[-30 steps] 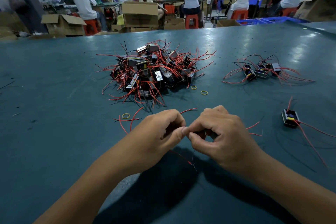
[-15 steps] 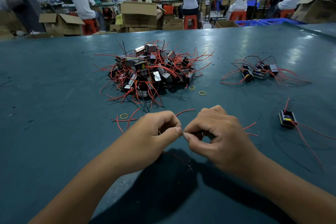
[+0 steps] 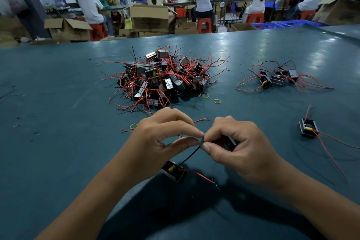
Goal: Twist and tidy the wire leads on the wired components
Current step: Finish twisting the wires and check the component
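Both hands meet just in front of the big pile of wired parts (image 3: pixel 163 80), which sits mid-counter in a tangle of red and black leads. The left hand (image 3: pixel 161 138) curls its thumb and forefinger together and pinches the upper end of a black wire (image 3: pixel 190 157). The right hand (image 3: pixel 241 146) pinches the same wire at the same spot, thumb against forefinger, so the fingertips of the two hands touch. The right hand's other fingers are curled around a dark part, mostly hidden in its palm.

The black wire runs down from the pinch to a small black box part (image 3: pixel 173 170) that lies on the teal counter (image 3: pixel 48 142) nearer the person than the pile, under the left wrist. A yellow piece shows inside the box. A red wire (image 3: pixel 200 176) leaves the same box and lies on the counter to the right, ending in bare frayed strands.

To the right of the pile lies a small group of parts (image 3: pixel 276 78) with long red leads spread out. Nearer and further right of the pile, a single box part (image 3: pixel 308 128) sits alone, its red leads trailing toward the counter's right edge. Yellow rubber bands lie just beside the pile: two at its right front (image 3: pixel 217 101) and one at its left front (image 3: pixel 133 126), close to the left hand.

Beyond the counter, behind the pile, people in white caps sit on red stools among cardboard boxes (image 3: pixel 149 17).
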A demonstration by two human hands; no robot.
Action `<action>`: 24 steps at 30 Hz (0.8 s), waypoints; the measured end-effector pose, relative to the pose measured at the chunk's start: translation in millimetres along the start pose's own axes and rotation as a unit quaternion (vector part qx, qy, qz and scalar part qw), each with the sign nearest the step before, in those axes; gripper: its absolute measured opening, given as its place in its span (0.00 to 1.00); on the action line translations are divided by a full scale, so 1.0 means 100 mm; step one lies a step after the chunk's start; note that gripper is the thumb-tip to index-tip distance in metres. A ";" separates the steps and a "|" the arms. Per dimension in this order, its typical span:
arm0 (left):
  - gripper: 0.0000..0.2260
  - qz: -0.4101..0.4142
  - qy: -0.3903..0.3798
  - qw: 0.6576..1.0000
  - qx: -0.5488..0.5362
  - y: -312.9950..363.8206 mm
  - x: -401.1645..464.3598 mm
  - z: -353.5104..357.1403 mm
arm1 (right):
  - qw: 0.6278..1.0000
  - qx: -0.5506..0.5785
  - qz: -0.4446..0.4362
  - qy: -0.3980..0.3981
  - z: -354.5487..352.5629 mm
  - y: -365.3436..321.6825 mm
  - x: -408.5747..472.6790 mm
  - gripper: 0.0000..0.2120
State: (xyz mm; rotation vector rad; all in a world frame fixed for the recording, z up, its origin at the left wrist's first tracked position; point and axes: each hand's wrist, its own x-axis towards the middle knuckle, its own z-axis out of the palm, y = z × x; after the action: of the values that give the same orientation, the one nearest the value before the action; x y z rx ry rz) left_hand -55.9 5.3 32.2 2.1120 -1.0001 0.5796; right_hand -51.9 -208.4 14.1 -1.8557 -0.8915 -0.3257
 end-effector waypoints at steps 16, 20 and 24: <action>0.04 0.035 0.011 0.999 0.014 0.01 -0.01 0.03 | 0.996 0.088 0.031 0.001 -0.02 -0.06 0.01 0.07; 0.05 0.038 0.009 0.999 0.018 -0.01 -0.01 0.03 | 0.996 0.086 0.032 -0.006 -0.02 -0.07 0.01 0.05; 0.04 0.051 0.015 0.998 0.023 -0.01 -0.01 0.04 | 0.996 0.085 0.029 -0.022 -0.04 -0.07 0.02 0.04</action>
State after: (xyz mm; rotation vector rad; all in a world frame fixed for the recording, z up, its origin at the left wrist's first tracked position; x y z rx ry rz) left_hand -55.2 3.8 28.3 2.0940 -1.0925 0.6896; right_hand -54.7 -209.0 21.9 -1.7324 -0.8668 -0.1690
